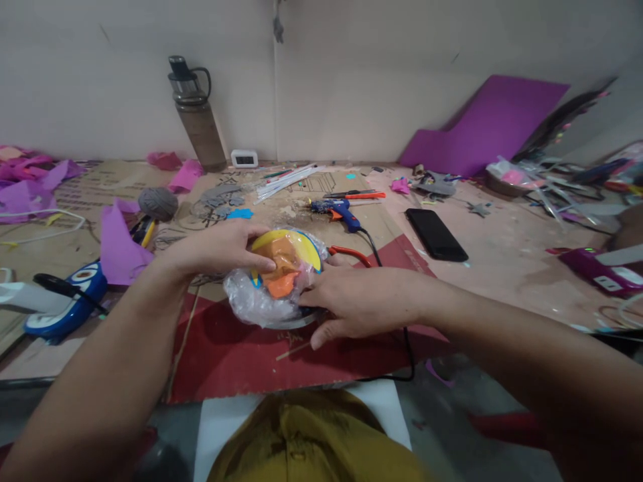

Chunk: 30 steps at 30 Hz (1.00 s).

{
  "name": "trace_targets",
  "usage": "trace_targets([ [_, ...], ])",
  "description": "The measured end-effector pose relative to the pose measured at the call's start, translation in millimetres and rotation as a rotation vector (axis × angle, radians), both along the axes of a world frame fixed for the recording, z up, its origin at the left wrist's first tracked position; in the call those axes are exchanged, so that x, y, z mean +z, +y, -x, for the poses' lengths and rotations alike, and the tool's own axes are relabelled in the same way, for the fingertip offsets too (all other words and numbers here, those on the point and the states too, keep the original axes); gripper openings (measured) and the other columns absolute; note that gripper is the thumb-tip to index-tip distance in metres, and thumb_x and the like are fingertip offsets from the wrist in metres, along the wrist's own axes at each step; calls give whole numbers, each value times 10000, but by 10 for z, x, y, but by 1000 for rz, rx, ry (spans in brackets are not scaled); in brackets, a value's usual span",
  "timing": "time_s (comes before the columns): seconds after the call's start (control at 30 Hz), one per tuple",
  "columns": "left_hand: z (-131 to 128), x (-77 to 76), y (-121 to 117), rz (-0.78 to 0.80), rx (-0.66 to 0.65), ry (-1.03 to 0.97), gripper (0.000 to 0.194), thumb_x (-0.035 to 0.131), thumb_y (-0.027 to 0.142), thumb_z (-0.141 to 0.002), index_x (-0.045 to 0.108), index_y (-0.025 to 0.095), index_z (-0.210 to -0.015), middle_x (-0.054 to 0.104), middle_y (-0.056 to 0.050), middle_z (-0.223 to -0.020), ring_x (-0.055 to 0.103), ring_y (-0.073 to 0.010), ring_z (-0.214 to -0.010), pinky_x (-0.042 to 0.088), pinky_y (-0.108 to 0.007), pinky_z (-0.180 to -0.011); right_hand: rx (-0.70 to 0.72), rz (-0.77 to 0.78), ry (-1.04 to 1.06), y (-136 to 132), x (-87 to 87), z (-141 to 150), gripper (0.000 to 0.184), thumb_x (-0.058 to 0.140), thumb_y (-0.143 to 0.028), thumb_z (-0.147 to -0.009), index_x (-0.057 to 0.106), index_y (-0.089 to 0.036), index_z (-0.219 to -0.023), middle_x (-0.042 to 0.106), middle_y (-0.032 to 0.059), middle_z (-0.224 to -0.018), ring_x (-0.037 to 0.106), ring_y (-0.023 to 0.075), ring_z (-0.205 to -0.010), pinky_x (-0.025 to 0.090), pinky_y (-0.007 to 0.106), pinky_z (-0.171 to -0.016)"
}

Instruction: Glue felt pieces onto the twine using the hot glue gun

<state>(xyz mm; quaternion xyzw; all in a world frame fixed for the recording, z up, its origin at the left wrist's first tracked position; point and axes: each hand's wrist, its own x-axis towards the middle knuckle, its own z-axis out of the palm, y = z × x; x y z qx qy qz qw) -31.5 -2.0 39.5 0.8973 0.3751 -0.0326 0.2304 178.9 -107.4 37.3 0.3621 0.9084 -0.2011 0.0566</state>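
A round stack of coloured foam or paper discs, yellow, blue and orange, sits wrapped in a clear plastic bag [281, 278] on the red part of the cardboard-covered table [226, 355]. My left hand [221, 248] rests on top of the bag, fingers curled over the yellow disc. My right hand [359, 301] grips the bag's right side, thumb pressed against the plastic and fingers closed around its edge. Red-handled scissors [349, 253] lie just behind my right hand.
A blue glue gun [339, 213] with a black cord lies behind the bag. A black phone [436, 234] is to the right, a grey yarn ball [157, 203] and purple paper [118, 244] to the left. A water bottle [197, 114] stands at the wall.
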Motion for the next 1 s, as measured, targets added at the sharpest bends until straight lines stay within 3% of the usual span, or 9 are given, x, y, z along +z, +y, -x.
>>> trace_targets([
  [0.13,-15,-9,-12,-18,-5,44,489,597,535,-713,646,207,-1072,671,-26,-1006,592,-198,-878,410,-265,-746,-3,49,-34,6,-59,20,324,611,-407,-853,649,-196,-1096,661,94,-1099,577,244,-1009,376,345,-833],
  [0.3,-22,-5,-17,-21,-23,48,475,578,545,-725,641,213,-1058,667,-19,-1008,586,-191,-875,400,-257,-740,-66,51,24,-10,-129,7,299,646,-350,-828,643,-203,-1088,641,92,-1146,567,247,-1016,353,356,-850],
  [0.67,-16,-51,12,6,-4,35,462,600,517,-709,644,217,-1058,672,-23,-994,586,-194,-867,393,-270,-740,-93,177,166,2,-99,-45,244,664,-334,-825,666,-203,-1031,677,43,-1029,575,193,-970,375,298,-825],
  [1.0,-4,-73,23,-3,8,-3,439,615,512,-695,658,218,-1018,677,-22,-961,585,-198,-834,383,-274,-714,-95,179,319,25,-138,-71,159,562,-228,-898,707,-205,-959,722,4,-987,633,136,-913,389,258,-842],
])
